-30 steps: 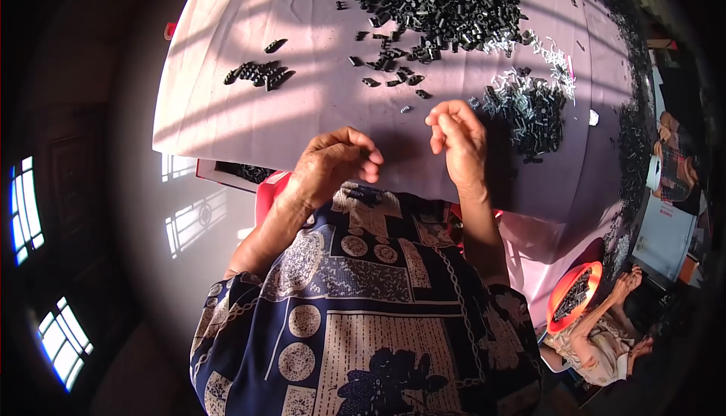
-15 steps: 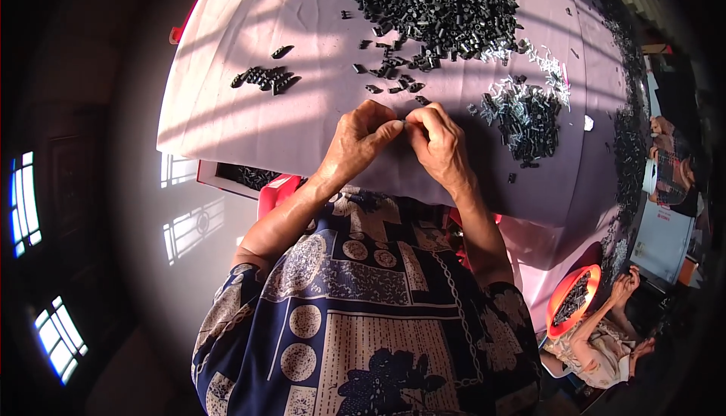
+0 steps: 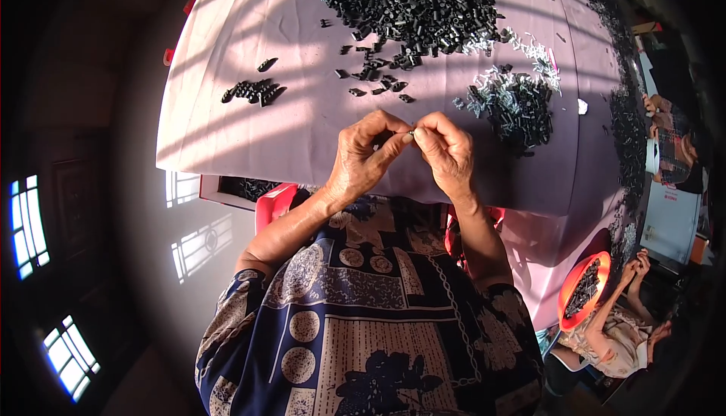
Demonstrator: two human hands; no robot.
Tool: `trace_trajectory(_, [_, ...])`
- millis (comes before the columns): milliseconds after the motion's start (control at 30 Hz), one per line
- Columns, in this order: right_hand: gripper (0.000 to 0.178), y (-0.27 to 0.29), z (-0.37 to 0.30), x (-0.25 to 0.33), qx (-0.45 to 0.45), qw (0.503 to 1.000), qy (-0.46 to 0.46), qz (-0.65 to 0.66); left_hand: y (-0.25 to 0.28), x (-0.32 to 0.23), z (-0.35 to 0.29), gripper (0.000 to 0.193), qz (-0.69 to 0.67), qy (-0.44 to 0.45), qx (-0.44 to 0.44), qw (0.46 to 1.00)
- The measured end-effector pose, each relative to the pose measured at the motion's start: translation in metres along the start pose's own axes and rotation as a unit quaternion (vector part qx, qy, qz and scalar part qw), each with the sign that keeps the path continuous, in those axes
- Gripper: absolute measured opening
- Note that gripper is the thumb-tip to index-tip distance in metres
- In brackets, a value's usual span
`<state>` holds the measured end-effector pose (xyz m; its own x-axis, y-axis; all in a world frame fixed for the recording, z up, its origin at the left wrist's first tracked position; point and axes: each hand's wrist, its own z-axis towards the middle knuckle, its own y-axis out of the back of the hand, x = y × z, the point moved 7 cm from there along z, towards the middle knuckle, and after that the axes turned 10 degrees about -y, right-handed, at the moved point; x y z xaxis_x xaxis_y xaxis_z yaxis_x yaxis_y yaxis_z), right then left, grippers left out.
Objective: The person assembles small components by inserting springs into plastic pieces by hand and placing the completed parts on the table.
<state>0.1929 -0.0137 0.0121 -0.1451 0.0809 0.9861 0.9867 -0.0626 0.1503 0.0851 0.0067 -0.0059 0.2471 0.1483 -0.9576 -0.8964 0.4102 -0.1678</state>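
The left hand and right hand are tightly pinching a tiny dark piece — uneven pressure could be flicking it onto the flat pink cloth below.

Hands: left hand and right hand meet at the fingertips, pinching a tiny piece, mostly hidden.
Pink tablecloth: large heap of black parts beyond the hands.
Left: small dark cluster.
Right: silvery-and-dark pile.
Lower right: another person beside an orange bowl of dark parts.
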Motion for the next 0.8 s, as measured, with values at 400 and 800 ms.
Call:
trace_trajectory(400, [0.011,0.013,-0.006,0.0,0.0,1.0,0.002,0.024,-0.009,0.011,-0.002,0.012,0.033,0.035,-0.001,0.999])
trace_trajectory(800, [0.01,0.025,-0.005,-0.021,-0.099,0.987,-0.013,0.123,0.01,0.024,0.018,0.007,0.149,0.04,0.005,0.988])
